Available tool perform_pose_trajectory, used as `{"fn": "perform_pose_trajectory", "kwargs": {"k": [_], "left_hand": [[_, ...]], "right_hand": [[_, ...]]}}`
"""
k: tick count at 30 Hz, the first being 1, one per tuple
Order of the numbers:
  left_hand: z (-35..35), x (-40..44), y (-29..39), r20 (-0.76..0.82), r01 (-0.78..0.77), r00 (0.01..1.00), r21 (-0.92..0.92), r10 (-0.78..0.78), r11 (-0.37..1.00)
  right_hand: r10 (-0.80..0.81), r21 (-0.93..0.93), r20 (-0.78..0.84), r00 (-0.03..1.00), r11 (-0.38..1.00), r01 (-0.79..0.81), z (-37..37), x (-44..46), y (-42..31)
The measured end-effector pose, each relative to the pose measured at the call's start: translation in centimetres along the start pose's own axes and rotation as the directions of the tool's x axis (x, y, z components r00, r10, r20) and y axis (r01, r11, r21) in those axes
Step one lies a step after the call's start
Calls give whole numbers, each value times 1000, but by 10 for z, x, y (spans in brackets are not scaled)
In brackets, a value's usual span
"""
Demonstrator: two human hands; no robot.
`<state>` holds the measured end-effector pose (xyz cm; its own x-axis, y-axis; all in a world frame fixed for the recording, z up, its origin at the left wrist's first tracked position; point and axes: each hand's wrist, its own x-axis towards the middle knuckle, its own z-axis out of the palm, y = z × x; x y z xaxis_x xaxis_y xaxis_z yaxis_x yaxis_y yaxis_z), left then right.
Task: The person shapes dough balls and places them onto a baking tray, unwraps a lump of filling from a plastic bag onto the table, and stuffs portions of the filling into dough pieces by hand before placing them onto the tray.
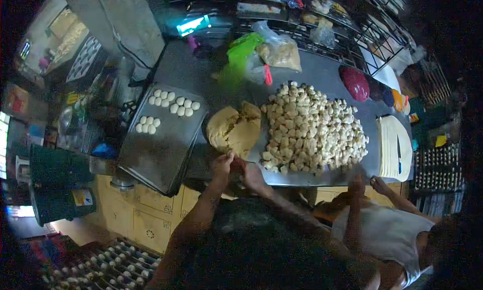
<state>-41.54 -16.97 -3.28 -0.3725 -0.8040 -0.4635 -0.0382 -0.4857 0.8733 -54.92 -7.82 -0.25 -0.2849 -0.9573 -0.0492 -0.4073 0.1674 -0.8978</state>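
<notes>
From where I stand, the largest item is the long grey, smooth-topped surface point(176, 63). At its near right side sits a co-worker in a white sleeveless top point(375, 224), arms close to the edge. Across the middle lies a broad heap of small, pale, lumpy pieces point(314, 129). To the left is a dark, flat, rectangular metal tray point(156, 156). Between tray and heap rests a tan, rounded, soft-looking mass point(221, 131), its top cracked and broken.

The person's left hand point(221, 165) and right hand point(254, 178) are close together at the near edge of that mass. The left fingers are bunched; the right is partly shadowed. Whether either grips anything, I cannot tell.

Smallest noted: smooth white balls point(171, 96), in separate groups on the tray.

Handling advice, in my judgement: the mass looks crumbly, so light, even finger pressure suits it, with both hands low and over the surface to catch loose bits.
</notes>
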Motion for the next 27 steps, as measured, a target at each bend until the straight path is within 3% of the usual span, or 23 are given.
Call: {"fn": "perform_pose_trajectory", "kwargs": {"k": [1,2,3,4,5,6,7,8,9,10,13,14,16,17,18,20,22,25,27], "left_hand": [[-1,1,-1,43,214,977,-292,-211,932],[-5,-7,11,48,233,972,-286,-229,930],[-12,-20,36,89,-248,968,241,233,938],[-14,-30,63,359,-643,746,607,560,467],[-13,-27,79,371,-650,743,598,557,469],[-13,-24,90,238,-451,892,381,385,807],[-14,-23,101,174,-155,975,90,138,984],[-16,-19,105,190,169,973,-217,-128,961],[-19,-18,107,202,170,971,-218,-126,961],[-24,-17,110,253,129,964,-171,-83,977],[-40,-13,122,363,18,932,-80,12,997],[-43,-14,128,371,-97,927,104,51,990],[-48,-17,133,393,-307,911,447,123,840],[-49,-20,133,392,-312,911,445,131,839],[-49,-24,130,393,-441,882,494,260,749],[-47,-30,124,420,-637,768,579,484,508],[-48,-29,126,409,-628,778,533,477,567],[-43,-30,124,378,-595,802,440,462,673],[-33,-35,122,248,-266,950,333,188,905]], "right_hand": [[16,195,140,990,980,-43,-9,4,-12],[10,375,274,962,920,-116,-19,3,-23],[33,377,271,962,916,-138,-36,1,-46],[124,392,197,973,899,-194,-56,3,-70],[204,408,116,972,882,-234,-67,9,-85],[215,406,104,971,882,-238,-63,9,-85],[258,544,104,961,794,-272,-55,10,-85],[292,667,109,950,687,-288,-49,14,-88],[322,774,119,939,562,-292,-44,17,-91],[326,774,108,939,566,-286,-40,18,-94],[225,710,70,972,673,-207,-26,21,-121],[216,710,60,975,677,-194,-18,24,-120],[223,709,16,975,685,-168,-2,21,-107],[227,707,-1,974,689,-160,5,21,-100],[222,705,1,975,691,-158,7,23,-103],[227,516,-66,972,841,-161,8,20,-106],[219,405,-100,971,900,-161,1,18,-116],[43,-153,-123,991,986,-62,-20,10,-142],[-22,-112,-87,996,994,12,-37,5,-151]]}}
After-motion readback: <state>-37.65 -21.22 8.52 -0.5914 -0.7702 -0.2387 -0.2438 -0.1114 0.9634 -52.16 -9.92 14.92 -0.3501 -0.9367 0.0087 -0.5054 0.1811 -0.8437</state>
